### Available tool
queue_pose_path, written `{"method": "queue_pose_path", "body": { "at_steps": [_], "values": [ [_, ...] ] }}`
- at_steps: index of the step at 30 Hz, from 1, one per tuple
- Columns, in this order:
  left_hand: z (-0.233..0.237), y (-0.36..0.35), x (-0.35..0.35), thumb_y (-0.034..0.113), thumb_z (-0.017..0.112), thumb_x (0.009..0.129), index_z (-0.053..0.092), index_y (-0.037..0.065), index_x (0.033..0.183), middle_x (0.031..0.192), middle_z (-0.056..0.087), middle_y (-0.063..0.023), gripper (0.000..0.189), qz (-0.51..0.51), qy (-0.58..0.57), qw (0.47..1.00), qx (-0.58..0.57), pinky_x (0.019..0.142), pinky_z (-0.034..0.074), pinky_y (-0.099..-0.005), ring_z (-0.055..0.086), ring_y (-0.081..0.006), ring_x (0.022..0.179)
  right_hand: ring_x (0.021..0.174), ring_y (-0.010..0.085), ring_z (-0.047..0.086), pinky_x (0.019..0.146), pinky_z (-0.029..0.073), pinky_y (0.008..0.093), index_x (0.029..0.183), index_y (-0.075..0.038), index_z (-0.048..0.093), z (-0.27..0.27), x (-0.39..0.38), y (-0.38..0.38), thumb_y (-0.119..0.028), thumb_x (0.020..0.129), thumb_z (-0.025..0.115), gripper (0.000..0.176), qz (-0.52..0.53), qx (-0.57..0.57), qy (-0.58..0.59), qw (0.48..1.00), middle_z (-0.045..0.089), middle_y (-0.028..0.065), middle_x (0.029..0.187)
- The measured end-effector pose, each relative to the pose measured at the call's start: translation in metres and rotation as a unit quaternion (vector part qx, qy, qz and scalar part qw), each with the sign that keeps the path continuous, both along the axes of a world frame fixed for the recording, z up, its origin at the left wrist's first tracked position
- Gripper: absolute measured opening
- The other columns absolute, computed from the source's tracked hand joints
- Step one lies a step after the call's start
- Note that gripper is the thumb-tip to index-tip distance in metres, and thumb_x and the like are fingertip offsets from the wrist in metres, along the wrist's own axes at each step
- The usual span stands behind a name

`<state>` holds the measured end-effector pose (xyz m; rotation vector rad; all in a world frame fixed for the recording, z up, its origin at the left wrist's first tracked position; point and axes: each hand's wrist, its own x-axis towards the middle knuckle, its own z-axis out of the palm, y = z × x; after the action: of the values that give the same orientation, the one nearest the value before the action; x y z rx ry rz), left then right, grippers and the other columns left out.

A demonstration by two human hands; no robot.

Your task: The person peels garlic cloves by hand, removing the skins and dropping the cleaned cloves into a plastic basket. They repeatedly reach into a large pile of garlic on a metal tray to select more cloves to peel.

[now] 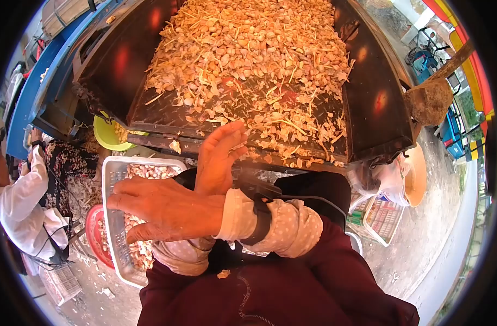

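My right hand (158,209) reaches left across my left wrist, fingers stretched and thumb apart, above a white plastic basket (111,217). Garlic cloves (137,247) lie in that basket. Beyond the crossing, my left hand (220,157) points up toward the front edge of a dark metal cart bed (167,117), its fingers loosely extended. I see nothing clearly held in either hand. A big heap of loose garlic cloves (259,46) with dry skins and stalk bits fills the bed. More papery skins (292,136) are scattered near its front lip.
At left sits another person (25,195) in a white top, beside a red basin (96,239). A green basin (108,136) stands under the cart's left side. On the right are a crate (384,220), a tan tub (417,174) and a stone block (430,101).
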<state>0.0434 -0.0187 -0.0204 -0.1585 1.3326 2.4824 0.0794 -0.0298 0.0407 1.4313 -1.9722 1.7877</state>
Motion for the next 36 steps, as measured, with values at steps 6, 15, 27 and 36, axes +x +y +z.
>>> {"method": "queue_pose_path", "body": {
  "at_steps": [6, 15, 27, 36],
  "values": [
    [0.002, -0.03, -0.035, 0.023, 0.052, 0.098, 0.055, 0.002, 0.121, 0.104, 0.063, -0.0066, 0.031, -0.023, 0.055, 0.99, 0.124, 0.075, 0.048, -0.0261, 0.06, -0.0146, 0.09, 0.07, 0.0155, 0.067, 0.059, 0.051, 0.0313, 0.105, 0.002, 0.064, -0.001, -0.061, 0.137, -0.018, 0.086, 0.066, 0.028, -0.174, -0.052, -0.261, 0.948, 0.068, 0.0103, 0.08],
    [0.041, 0.008, -0.08, 0.015, 0.058, 0.093, 0.059, 0.003, 0.111, 0.091, 0.063, -0.0032, 0.021, 0.02, -0.014, 0.996, 0.082, 0.066, 0.044, -0.0221, 0.058, -0.0114, 0.078, 0.063, 0.0251, 0.068, 0.059, 0.052, 0.0358, 0.101, 0.0, 0.067, -0.101, -0.231, 0.244, -0.012, 0.079, 0.068, 0.025, -0.428, 0.15, -0.166, 0.876, 0.068, 0.0177, 0.082],
    [0.005, 0.006, -0.083, 0.014, 0.058, 0.093, 0.061, 0.003, 0.108, 0.089, 0.063, -0.0041, 0.019, -0.002, -0.074, 0.993, 0.089, 0.065, 0.046, -0.0218, 0.059, -0.0119, 0.077, 0.075, 0.0382, 0.065, 0.072, 0.053, 0.0444, 0.083, 0.002, 0.068, -0.106, -0.247, 0.244, -0.012, 0.069, 0.069, 0.02, -0.44, 0.446, 0.008, 0.779, 0.066, 0.0236, 0.081],
    [-0.001, 0.026, -0.069, 0.02, 0.055, 0.096, 0.055, 0.002, 0.119, 0.108, 0.059, -0.0055, 0.028, -0.027, -0.123, 0.989, 0.074, 0.076, 0.049, -0.0286, 0.058, -0.0182, 0.093, 0.067, 0.0142, 0.066, 0.058, 0.052, 0.0285, 0.102, 0.003, 0.061, -0.053, -0.143, 0.22, -0.004, 0.085, 0.062, 0.019, -0.25, 0.116, -0.284, 0.918, 0.067, 0.0092, 0.078]
  ]
}}
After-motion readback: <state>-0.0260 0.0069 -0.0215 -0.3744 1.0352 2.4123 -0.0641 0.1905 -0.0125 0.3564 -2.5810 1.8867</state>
